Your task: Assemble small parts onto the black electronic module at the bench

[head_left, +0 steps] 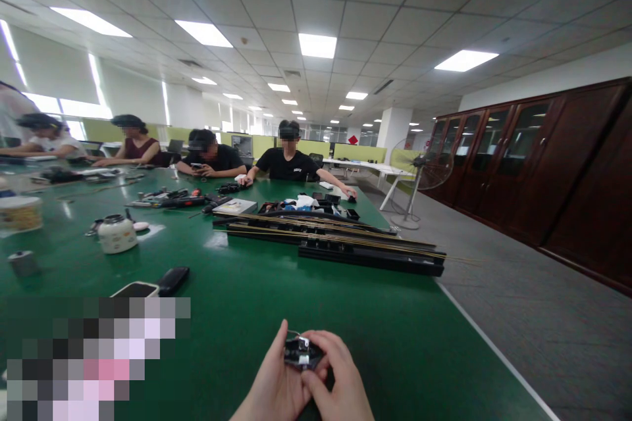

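Observation:
Low in the head view, a small black part with shiny metal pieces [302,354] is held between my two hands; its exact kind cannot be made out. My left hand [276,375] cradles it from the left and below, thumb raised along its side. From the right, my right hand [340,371] grips its edge with curled fingers and thumb. A thin pale strip or wire shows at its upper edge. Fingers hide its right end and underside.
Long black rails [370,258] with thin brass-coloured rods cross the green table [237,316] ahead. Leftward are a phone [135,289], a black oval case [174,280] and a white jar [117,234]. Several people sit beyond. A standing fan [419,174] is at right.

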A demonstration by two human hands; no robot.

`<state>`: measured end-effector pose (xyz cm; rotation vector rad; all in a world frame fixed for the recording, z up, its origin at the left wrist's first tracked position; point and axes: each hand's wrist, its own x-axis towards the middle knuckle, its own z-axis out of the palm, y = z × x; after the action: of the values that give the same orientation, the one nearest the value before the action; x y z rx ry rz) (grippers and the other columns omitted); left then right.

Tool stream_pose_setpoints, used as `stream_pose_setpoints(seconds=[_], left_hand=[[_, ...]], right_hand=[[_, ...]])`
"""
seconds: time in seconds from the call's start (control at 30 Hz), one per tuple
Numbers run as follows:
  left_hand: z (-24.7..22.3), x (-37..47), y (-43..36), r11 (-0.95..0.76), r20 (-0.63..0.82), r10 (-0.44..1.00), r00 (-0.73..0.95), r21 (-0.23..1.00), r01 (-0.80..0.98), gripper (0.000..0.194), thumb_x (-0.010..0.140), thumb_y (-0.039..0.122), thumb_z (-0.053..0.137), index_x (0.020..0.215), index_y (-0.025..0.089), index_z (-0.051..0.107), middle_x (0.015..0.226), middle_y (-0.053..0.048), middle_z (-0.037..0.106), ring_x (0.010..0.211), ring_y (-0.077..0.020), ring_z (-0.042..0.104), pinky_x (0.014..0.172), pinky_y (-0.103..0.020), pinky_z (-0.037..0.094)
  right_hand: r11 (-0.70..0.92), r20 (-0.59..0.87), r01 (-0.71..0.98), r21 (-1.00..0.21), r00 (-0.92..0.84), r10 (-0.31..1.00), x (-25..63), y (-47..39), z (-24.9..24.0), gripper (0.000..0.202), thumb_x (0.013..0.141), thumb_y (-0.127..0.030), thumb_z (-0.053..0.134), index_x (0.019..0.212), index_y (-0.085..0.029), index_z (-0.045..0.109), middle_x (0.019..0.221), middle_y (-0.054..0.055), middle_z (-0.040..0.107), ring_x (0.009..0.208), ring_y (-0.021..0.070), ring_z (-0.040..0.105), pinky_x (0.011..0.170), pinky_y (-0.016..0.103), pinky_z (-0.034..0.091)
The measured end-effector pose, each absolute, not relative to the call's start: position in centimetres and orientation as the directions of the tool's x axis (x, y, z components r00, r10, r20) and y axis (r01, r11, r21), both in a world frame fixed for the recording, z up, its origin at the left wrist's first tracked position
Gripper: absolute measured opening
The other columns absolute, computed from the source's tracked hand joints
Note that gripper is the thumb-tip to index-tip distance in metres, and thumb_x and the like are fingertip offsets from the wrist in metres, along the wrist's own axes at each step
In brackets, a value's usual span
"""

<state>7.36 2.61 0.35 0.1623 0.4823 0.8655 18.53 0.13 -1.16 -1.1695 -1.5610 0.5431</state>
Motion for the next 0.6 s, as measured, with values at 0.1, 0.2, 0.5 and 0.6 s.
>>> stream_pose_setpoints(seconds=[0.1,0.2,0.5,0.6], left_hand=[[0.3,7.27,2.65,0.633,-0.345,0.773,0.533,0.362,-0.684,0.039,0.074,0.046,0.051,0.081,0.008,0.057,0.071,-0.012,0.066,0.067,-0.02,0.064,0.061,-0.025,0.045],[0.48,7.21,2.59,0.632,-0.367,0.772,0.519,0.367,-0.682,0.041,0.074,0.046,0.051,0.082,0.006,0.058,0.073,-0.014,0.067,0.066,-0.0194,0.064,0.061,-0.025,0.045],[1.04,7.29,2.44,0.637,-0.43,0.761,0.486,0.35,-0.686,0.033,0.075,0.044,0.05,0.082,0.012,0.057,0.07,-0.01,0.067,0.062,-0.0197,0.064,0.052,-0.024,0.043],[0.73,7.28,2.48,0.639,-0.42,0.762,0.494,0.356,-0.683,0.032,0.074,0.043,0.052,0.084,0.013,0.057,0.071,-0.01,0.067,0.064,-0.0205,0.064,0.053,-0.024,0.044]], right_hand=[[0.395,0.444,0.376,-0.838,0.05,0.895,18.5,0.1,-0.88,0.047,0.057,-0.004,0.05,0.097,-0.026,0.06,0.101,0.003,0.062,0.098,0.0216,0.054,0.088,0.034,0.041],[0.399,0.445,0.369,-0.84,0.044,0.895,18.46,0.07,-0.73,0.045,0.059,-0.006,0.05,0.097,-0.026,0.06,0.099,0.003,0.062,0.096,0.0213,0.056,0.085,0.033,0.043],[0.406,0.45,0.343,-0.847,0.057,0.891,18.26,0.06,-1.23,0.042,0.061,-0.009,0.051,0.098,-0.026,0.06,0.101,0.003,0.063,0.097,0.0218,0.056,0.086,0.033,0.043],[0.393,0.44,0.331,-0.858,0.08,0.894,18.16,0.02,-1.03,0.041,0.061,-0.008,0.051,0.097,-0.026,0.061,0.1,0.003,0.064,0.097,0.0216,0.056,0.086,0.033,0.043]])
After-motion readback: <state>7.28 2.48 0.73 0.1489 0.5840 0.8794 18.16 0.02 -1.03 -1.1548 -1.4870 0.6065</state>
